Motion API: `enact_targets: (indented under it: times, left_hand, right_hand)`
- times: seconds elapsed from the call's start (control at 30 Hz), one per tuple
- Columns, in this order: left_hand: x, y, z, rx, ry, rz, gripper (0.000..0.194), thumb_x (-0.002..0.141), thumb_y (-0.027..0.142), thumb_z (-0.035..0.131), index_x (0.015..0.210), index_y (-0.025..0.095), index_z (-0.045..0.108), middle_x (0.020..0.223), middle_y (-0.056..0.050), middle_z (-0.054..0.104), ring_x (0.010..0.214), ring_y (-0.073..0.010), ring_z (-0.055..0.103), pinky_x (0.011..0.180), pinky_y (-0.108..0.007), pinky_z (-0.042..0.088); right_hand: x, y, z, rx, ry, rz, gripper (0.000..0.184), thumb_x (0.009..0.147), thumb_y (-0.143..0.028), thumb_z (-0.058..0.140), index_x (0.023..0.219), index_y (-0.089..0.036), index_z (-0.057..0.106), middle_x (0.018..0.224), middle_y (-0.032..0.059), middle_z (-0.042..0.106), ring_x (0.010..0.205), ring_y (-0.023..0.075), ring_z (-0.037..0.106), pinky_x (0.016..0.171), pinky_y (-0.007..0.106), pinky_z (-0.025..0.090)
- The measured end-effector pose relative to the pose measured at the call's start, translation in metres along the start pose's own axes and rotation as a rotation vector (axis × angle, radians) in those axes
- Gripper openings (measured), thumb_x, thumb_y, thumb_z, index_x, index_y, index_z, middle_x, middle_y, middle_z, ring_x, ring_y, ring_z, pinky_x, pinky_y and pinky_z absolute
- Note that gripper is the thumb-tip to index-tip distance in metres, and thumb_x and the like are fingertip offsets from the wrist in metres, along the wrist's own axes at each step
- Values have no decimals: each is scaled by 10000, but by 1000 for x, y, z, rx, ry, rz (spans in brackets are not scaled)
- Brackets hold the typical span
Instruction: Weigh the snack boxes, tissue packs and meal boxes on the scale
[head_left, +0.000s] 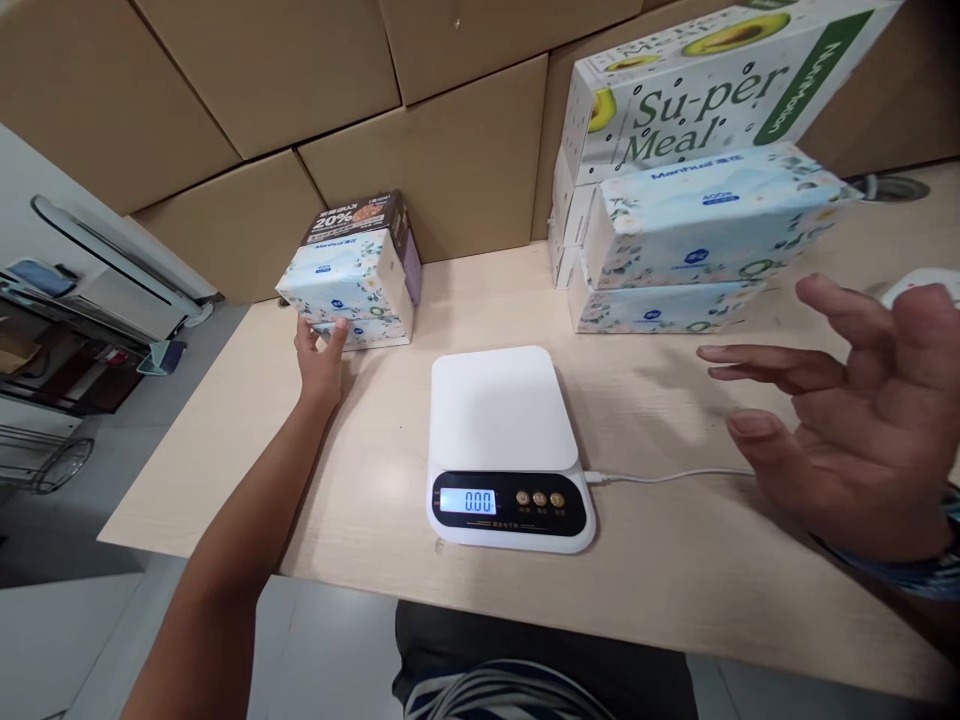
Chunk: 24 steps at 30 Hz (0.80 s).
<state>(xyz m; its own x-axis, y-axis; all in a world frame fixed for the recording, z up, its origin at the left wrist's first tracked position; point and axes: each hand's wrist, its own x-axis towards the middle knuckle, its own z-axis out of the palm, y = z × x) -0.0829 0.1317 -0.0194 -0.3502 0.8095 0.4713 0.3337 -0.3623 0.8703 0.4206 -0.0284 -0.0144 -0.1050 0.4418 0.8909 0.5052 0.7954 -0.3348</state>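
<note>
My left hand rests against the near left corner of a small stack of tissue packs. Its thumb lies on the front of the lower tissue pack and its fingers curl at the left end, partly hidden under the upper tissue pack. On the right, my right hand hovers over the table with fingers spread and nothing in it. Between the hands sits a white digital scale with a bare platform, its lit display reading 0.00.
Two more tissue packs are stacked at the back right, before white Su-per Meal boxes. A dark box stands behind the left stack. Cardboard boxes line the back. A white cable runs right from the scale across the table.
</note>
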Motion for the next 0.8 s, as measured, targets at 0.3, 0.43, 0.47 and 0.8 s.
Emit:
enact_targets:
  times: [0.3,0.43,0.47,0.8]
  left_hand:
    - [-5,5,4,64,24,-60,764,718,765,949,1254,275,708,1460,-108,551,1465,-311,535,1384,-520,403]
    - [-8,9,7,37,70,-106,744,656,720,1010,1155,248,725,1407,-117,523,1479,-353,478,1400,-551,353]
    - [-8,10,8,29,75,-118,741,661,709,1012,1164,246,725,1410,-121,514,1472,-358,481,1394,-556,357]
    - [-15,12,7,-23,50,-139,582,768,610,968,1179,262,747,1387,-119,559,1480,-355,504,1357,-522,401]
  right_hand:
    - [-5,-16,0,-324,-166,-211,953,1016,-391,780,1821,-323,275,1570,183,693,1193,343,816,865,523,748]
    - [30,-29,37,-272,-476,-636,656,1030,-243,756,1657,-294,573,1384,115,826,1338,294,771,1043,470,698]
    - [44,-31,56,-235,-513,-589,564,1045,-282,740,1595,-336,628,1436,86,814,1376,295,756,1096,493,677]
    - [158,-10,272,-102,-696,497,1092,891,-508,785,1789,-161,270,1754,251,520,1575,463,574,1265,681,511]
